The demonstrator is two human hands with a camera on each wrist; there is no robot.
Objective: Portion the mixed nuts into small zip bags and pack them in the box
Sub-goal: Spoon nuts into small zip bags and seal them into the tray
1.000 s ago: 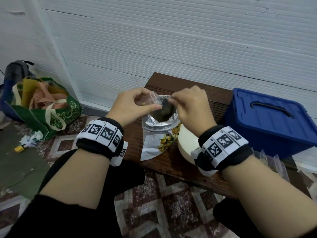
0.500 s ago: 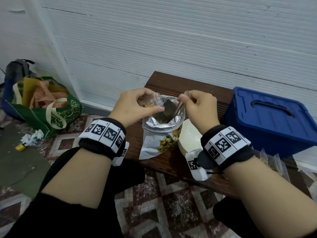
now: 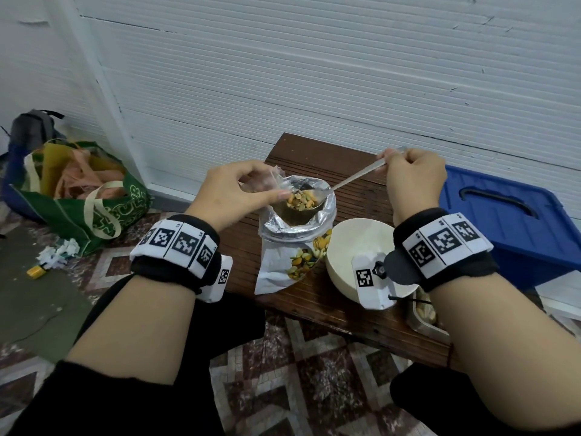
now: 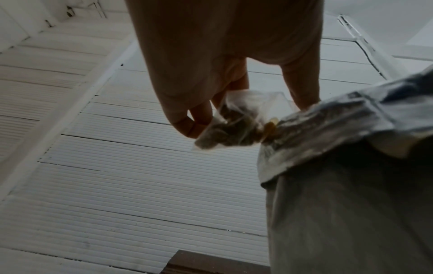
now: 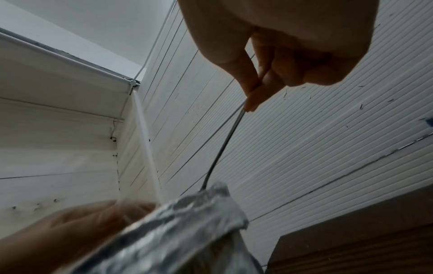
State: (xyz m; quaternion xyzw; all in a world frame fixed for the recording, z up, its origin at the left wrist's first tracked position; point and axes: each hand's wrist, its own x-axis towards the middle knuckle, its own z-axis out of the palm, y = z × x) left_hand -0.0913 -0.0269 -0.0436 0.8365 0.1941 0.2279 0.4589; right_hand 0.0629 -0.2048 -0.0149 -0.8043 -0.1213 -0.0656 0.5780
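Half a second earlier the spoon's bowl had been sunk in the foil pouch; by now our right hand had drawn back toward the far right and lifted the spoon, so its heaped bowl sat level over the pouch mouth, just beside the small zip bag. That hand was clenched around the handle's end, pinching thin metal between thumb and fingers. Our left hand pinched the zip bag open at the pouch's left rim; the left wrist view showed some nuts already in the bag's bottom. We judged ourselves early in the task: this bag was only partly filled and unsealed, the blue box on the right sat with its lid shut, and a few more clear bags, one apparently holding nuts, lay partly hidden behind our right forearm at the near right. The foil pouch was crinkled and silvery inside, its top rolled down into a cuff, printed with nuts outside; the zip bag was limp, clear film; the mixed nuts were small, yellow, tan and green. A smooth round cream bowl stood between pouch and box on the dark ribbed wooden tabletop.
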